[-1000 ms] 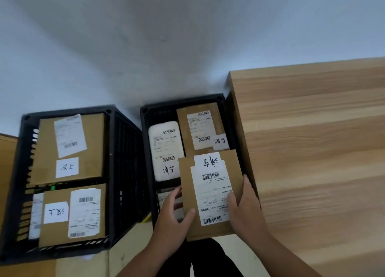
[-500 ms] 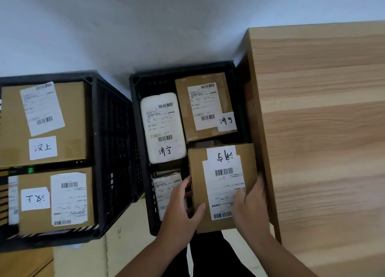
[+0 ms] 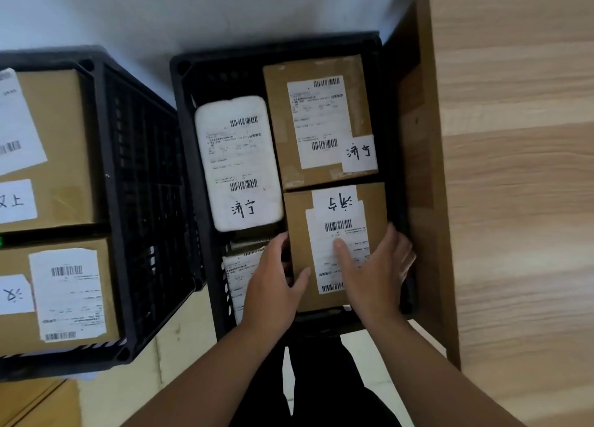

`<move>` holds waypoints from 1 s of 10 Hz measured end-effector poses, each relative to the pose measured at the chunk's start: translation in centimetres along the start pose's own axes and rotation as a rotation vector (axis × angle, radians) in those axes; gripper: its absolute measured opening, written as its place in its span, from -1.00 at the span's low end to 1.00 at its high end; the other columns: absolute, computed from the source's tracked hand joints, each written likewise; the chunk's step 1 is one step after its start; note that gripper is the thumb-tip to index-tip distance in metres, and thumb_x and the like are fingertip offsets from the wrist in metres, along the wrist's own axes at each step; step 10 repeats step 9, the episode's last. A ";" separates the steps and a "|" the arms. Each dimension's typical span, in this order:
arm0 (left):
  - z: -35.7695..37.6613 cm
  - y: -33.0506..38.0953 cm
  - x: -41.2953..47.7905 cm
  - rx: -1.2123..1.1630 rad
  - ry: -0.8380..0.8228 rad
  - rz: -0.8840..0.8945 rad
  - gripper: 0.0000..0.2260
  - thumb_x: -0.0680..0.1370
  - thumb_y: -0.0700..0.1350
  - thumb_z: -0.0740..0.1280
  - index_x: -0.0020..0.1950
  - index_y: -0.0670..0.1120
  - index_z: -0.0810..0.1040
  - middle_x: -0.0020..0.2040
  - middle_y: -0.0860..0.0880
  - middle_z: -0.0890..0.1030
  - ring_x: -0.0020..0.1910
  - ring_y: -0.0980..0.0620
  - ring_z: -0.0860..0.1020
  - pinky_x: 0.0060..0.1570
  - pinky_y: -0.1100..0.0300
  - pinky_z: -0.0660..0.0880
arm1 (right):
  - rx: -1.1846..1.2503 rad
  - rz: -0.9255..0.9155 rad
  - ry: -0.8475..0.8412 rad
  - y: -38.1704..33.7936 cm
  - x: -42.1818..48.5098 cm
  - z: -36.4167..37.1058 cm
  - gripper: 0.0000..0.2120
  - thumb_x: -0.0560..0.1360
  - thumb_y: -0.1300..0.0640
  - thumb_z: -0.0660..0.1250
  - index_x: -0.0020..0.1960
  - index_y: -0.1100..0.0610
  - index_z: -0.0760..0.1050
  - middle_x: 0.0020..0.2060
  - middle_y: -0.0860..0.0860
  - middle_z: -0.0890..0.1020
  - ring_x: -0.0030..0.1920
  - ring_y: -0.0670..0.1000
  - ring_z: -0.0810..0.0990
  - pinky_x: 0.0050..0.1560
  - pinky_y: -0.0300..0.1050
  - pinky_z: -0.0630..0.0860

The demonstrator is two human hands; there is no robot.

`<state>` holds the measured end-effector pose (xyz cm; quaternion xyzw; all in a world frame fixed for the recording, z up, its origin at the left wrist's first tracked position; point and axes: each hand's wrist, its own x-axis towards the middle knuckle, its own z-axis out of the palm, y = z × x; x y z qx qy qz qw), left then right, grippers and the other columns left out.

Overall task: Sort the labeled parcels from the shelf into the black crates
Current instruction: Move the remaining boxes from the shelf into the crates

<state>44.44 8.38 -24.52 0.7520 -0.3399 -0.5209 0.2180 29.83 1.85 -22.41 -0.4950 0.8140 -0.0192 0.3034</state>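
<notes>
Wood fills the right of the view: a pale grained wooden surface (image 3: pixel 514 201), its side panel standing just beside the nearer black plastic crate (image 3: pixel 273 46). A second black lattice crate (image 3: pixel 144 169) sits to the left, apart from the first, carrying two large brown cartons (image 3: pixel 64 150) with white labels.

Inside the nearer crate, a brown cardboard box with a printed label (image 3: pixel 321 118) takes the far right corner. A white padded parcel (image 3: pixel 239 163) lies along the left wall, and a flat labelled packet (image 3: pixel 244 272) shows lower down at the near left.

The task's thing, a small brown cardboard parcel (image 3: pixel 373 208) with a barcode label and a handwritten slip, sits in the near right corner, its far edge touching the box behind.

Both hands grasp it. The left hand (image 3: pixel 273 285) has its thumb on the top face and fingers down the left side. The right hand (image 3: pixel 376 272) lays its thumb on the label, fingers tucked between parcel and crate wall.

The parcel looks stiff, light and dry, and is likely easiest to hold by opposite side faces. The tight gap at the right wall may pinch the fingers on release.
</notes>
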 end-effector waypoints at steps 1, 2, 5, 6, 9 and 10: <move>0.2 0.4 0.0 0.099 0.063 0.071 -0.40 0.54 -0.11 0.46 0.49 0.12 0.26 0.35 0.18 0.43 0.19 0.20 0.53 0.06 0.08 0.64 | -0.058 -0.045 -0.006 0.4 0.5 0.9 0.00 0.44 -0.31 0.44 0.64 0.06 0.00 0.51 0.08 0.21 0.53 0.15 0.15 0.53 0.24 0.27; 0.4 0.8 0.1 0.180 0.085 0.143 -0.43 0.55 -0.14 0.45 0.48 0.05 0.29 0.36 0.12 0.36 0.21 0.17 0.49 0.04 0.10 0.64 | -0.061 -0.111 0.005 0.5 0.7 1.0 -0.06 0.46 -0.26 0.45 0.62 0.04 0.04 0.51 0.08 0.23 0.51 0.15 0.18 0.50 0.24 0.30; 1.2 1.8 0.5 0.204 0.129 0.169 -0.55 0.54 -0.19 0.46 0.38 -0.01 0.41 0.38 0.08 0.34 0.16 0.11 0.51 0.07 0.18 0.59 | -0.283 -0.319 -0.081 0.6 0.2 1.3 -0.03 0.51 -0.28 0.38 0.66 0.07 -0.07 0.65 0.10 -0.08 0.64 0.17 -0.08 0.61 0.21 0.05; 1.3 2.2 0.6 0.212 0.110 0.168 -0.55 0.54 -0.20 0.45 0.38 -0.01 0.40 0.37 0.08 0.34 0.13 0.14 0.49 0.03 0.28 0.52 | -0.316 -0.359 -0.117 0.8 0.7 1.0 -0.01 0.52 -0.27 0.39 0.67 0.11 -0.10 0.65 0.10 -0.09 0.65 0.14 -0.12 0.62 0.16 0.02; -1.9 4.1 -2.4 0.386 0.049 0.227 -0.50 0.61 0.00 0.35 0.51 0.06 0.26 0.44 0.11 0.30 0.23 0.11 0.48 0.05 0.13 0.55 | -0.275 -0.354 -0.254 -0.3 0.4 -1.3 -0.01 0.47 -0.25 0.44 0.64 0.10 -0.05 0.61 0.07 0.03 0.60 0.12 0.04 0.56 0.17 0.23; -1.9 4.1 -2.4 0.386 0.049 0.227 -0.50 0.61 0.00 0.35 0.51 0.06 0.26 0.44 0.11 0.30 0.23 0.11 0.48 0.05 0.13 0.55 | -0.275 -0.354 -0.254 -0.3 0.4 -1.3 -0.01 0.47 -0.25 0.44 0.64 0.10 -0.05 0.61 0.07 0.03 0.60 0.12 0.04 0.56 0.17 0.23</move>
